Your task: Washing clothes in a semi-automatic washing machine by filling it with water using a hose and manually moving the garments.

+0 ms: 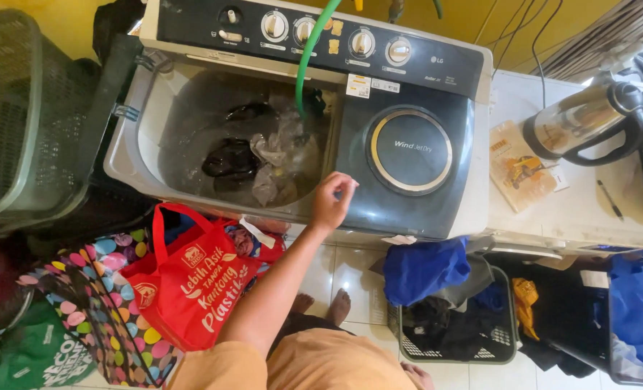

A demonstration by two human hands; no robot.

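Left hand [334, 199] pinched narrow, empty, over grey twin-tub washing machine [408, 209] rim; red fabric tote bag [195, 285] at seven o'clock; right hand [415, 374] barely seen, grip untellable.

Twin-tub washing machine [415, 209]: wash tub open, dark clothes [231, 160] soaking in water.

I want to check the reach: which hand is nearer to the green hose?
Left. The left hand is raised at the front rim of the tub, short of the green hose. The right hand hangs low beside the body.
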